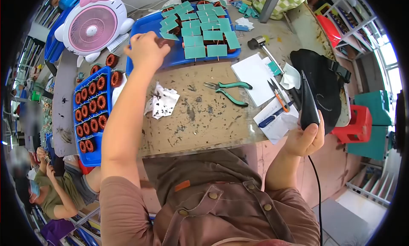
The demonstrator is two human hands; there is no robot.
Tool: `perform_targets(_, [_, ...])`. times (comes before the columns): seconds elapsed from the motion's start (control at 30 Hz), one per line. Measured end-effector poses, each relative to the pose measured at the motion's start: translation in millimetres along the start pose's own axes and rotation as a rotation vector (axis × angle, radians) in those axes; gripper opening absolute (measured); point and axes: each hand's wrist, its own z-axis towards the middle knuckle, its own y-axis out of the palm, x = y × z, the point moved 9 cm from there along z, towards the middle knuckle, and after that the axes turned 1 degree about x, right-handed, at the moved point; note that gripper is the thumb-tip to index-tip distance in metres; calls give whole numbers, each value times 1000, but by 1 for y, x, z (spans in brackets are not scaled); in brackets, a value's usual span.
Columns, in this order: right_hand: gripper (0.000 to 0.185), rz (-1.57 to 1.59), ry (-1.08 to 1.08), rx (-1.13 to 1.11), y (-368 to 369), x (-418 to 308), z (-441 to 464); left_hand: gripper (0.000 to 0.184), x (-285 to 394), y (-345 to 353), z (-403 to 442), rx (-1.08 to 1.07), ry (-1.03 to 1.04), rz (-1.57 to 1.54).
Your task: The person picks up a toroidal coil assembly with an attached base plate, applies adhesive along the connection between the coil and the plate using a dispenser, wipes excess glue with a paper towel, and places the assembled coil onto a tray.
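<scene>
My left hand reaches over the left side of a large blue tray, its fingers curled down. A blurred brownish thing shows by its thumb, but what the fingers hold is mostly hidden. Rows of copper-wound ring coils topped with green rectangular boards fill the tray beside that hand. In my right hand is a black tapered tool with a cord, held upright past the table's right front edge. Its tip points away from me.
A smaller blue tray holds several bare ring coils at left, near a pink-and-white fan. Green-handled pliers, a stained tissue, white paper, a hammer-like tool and a black bag lie on the table. Another person sits lower left.
</scene>
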Motion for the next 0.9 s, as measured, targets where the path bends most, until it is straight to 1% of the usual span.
perform_targets(0.03, [53,28,-16,3,0,-2,-1,28,-2,-12,-4,26,7,-30])
perform_targets(0.1, [55,95,-46,3,3,-6,-3,27,-10,-33,-15,-65,-42,-212])
perform_targets(0.13, [61,51,-94,-12,7,-14,-3,26,-17,-42,-24,-109,-72,-297])
perform_targets(0.17, [66,11,-141,-30,12,-25,-2,25,-21,-47,-35,-138,-101,-550])
perform_targets(0.2, [60,51,-71,-78,23,-29,-1,24,-22,-51,-48,-160,-136,-799])
perform_targets(0.23, [59,53,-89,-112,30,-36,-1,24,-23,-57,-61,-169,-170,-1045])
perform_targets(0.3, [59,105,-153,-108,43,-49,-3,23,-20,-57,-97,-284,-320,-1472])
perform_targets(0.37, [61,100,-191,-113,55,-67,-2,28,-6,-62,-126,-405,-326,-1801])
perform_targets(0.43, [59,190,-179,-149,67,-80,-4,33,3,-67,-151,-438,-381,-2053])
perform_targets(0.47, [56,297,-166,-164,71,-80,-9,48,8,-72,-158,-430,-367,-1994])
perform_targets(0.5, [56,309,-128,-142,73,-82,-13,46,10,-69,-167,-428,-407,-2065])
perform_targets(0.57, [55,326,-60,-89,78,-93,-21,45,17,-71,-175,-414,-411,-2212])
perform_targets(0.67, [56,384,5,-112,85,-101,-36,43,22,-73,-183,-415,-372,-2310])
perform_targets(0.73, [55,415,53,-92,87,-103,-47,43,23,-71,-189,-427,-397,-2335])
perform_targets(0.77, [55,406,69,-150,90,-106,-50,43,24,-71,-192,-434,-411,-2349])
perform_targets(0.8, [56,395,84,-208,93,-109,-53,46,24,-72,-192,-444,-363,-2350])
perform_targets(0.83, [57,420,107,-319,97,-111,-55,47,23,-73,-193,-440,-358,-2325])
perform_targets(0.9, [61,504,52,-329,98,-113,-61,49,24,-77,-195,-429,-345,-2277])
